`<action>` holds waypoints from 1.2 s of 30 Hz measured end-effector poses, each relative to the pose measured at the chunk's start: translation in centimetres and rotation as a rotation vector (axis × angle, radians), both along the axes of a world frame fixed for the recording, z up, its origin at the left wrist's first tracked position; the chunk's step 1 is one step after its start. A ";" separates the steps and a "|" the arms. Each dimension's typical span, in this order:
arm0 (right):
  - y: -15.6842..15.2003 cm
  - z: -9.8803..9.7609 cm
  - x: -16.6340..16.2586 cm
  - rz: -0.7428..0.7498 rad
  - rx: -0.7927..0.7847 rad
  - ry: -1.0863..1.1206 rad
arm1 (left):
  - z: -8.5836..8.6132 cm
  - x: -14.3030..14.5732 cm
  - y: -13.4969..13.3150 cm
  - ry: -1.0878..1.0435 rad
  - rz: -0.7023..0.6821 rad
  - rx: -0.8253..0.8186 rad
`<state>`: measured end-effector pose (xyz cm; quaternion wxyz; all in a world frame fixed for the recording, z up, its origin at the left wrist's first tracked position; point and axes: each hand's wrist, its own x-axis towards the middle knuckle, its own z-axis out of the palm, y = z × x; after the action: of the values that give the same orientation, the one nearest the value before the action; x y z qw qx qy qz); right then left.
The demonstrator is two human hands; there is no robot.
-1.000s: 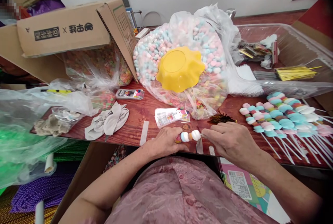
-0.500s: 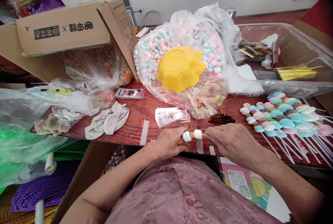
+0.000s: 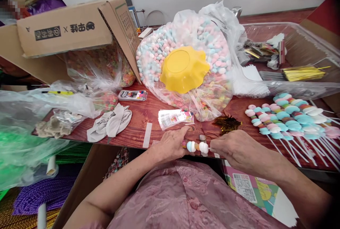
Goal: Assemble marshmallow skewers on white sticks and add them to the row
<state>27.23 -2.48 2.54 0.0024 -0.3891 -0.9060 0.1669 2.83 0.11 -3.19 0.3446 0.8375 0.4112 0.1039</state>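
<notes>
A candy skewer (image 3: pixel 203 147) lies crosswise between my hands at the table's front edge, with white, light blue and yellow-orange puffy sweets on a thin white stick. My left hand (image 3: pixel 170 144) closes around its left end, covering part of the sweets there. At the other end, my right hand (image 3: pixel 239 149) pinches the stick close to the last white sweet; the fingertips are partly hidden. Just beyond my right hand sits a bunch of dark gold twist ties (image 3: pixel 227 123). Printed labels (image 3: pixel 172 119) are fanned out beyond my left hand.
Finished skewers (image 3: pixel 292 119) are piled at right. Behind stands a big bag of sweets (image 3: pixel 156 48) with a yellow wavy bowl (image 3: pixel 183 69) upside down on it. A clear plastic bin (image 3: pixel 289 89), a cardboard box (image 3: pixel 71 27) and grey cloth (image 3: pixel 110 122) surround the work area.
The skewer has shifted slightly right and toward me. My left fingers have loosened or slid along it, showing more of the left-end sweets. My right hand has moved slightly right and nearer.
</notes>
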 end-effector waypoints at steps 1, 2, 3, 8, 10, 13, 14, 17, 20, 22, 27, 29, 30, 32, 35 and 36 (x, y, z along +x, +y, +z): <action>-0.1 -0.1 0.1 -0.005 0.005 0.011 | 0.0 -0.1 0.0 -0.023 0.007 -0.002; -0.1 -0.2 0.1 -0.010 0.014 0.017 | 0.1 -0.1 0.0 -0.038 0.009 -0.014; -0.1 -0.2 0.0 -0.013 0.024 0.020 | 0.3 -0.1 0.0 -0.045 0.006 -0.035; -0.1 -0.4 -1.0 0.000 0.118 0.065 | 1.5 0.6 -0.3 -0.044 -0.073 -0.198; 0.0 -0.5 -1.2 0.008 0.191 0.096 | 1.8 0.7 -0.4 -0.063 -0.092 -0.241; 0.7 -0.6 -0.9 0.015 0.291 0.123 | 1.7 0.6 -0.4 -0.126 -0.110 -0.291; 1.0 -0.6 -0.7 0.014 0.318 0.128 | 1.7 0.4 -0.3 -0.148 -0.117 -0.310; 1.8 -0.4 -0.1 0.021 0.371 0.146 | 1.8 -0.1 -0.2 -0.198 -0.164 -0.386; 2.4 -0.3 0.3 0.058 0.353 0.177 | 1.9 -0.3 -0.2 -0.233 -0.223 -0.465; 2.5 -0.3 0.4 0.075 0.310 0.198 | 1.9 -0.4 -0.2 -0.262 -0.233 -0.500; 1.6 -0.4 -0.5 0.095 0.270 0.246 | 1.3 0.0 0.1 -0.257 -0.151 -0.505; 1.1 0.0 -1.1 0.119 0.298 0.254 | 1.3 0.2 0.2 -0.215 -0.135 -0.477; 0.9 0.2 -1.4 0.133 0.316 0.258 | 1.3 0.3 0.3 -0.197 -0.136 -0.458; 0.7 0.6 -1.8 0.148 0.341 0.259 | 1.5 0.6 0.3 -0.179 -0.146 -0.420; 1.1 0.4 -2.1 0.127 0.327 0.245 | 1.6 1.0 0.0 -0.192 -0.159 -0.380; 1.3 0.1 -2.1 0.119 0.310 0.243 | 1.5 1.1 0.0 -0.196 -0.160 -0.370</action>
<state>25.13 -1.15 2.62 0.1617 -0.3070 -0.9352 0.0709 3.91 0.07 -1.71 0.5378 0.7759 0.3200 0.0800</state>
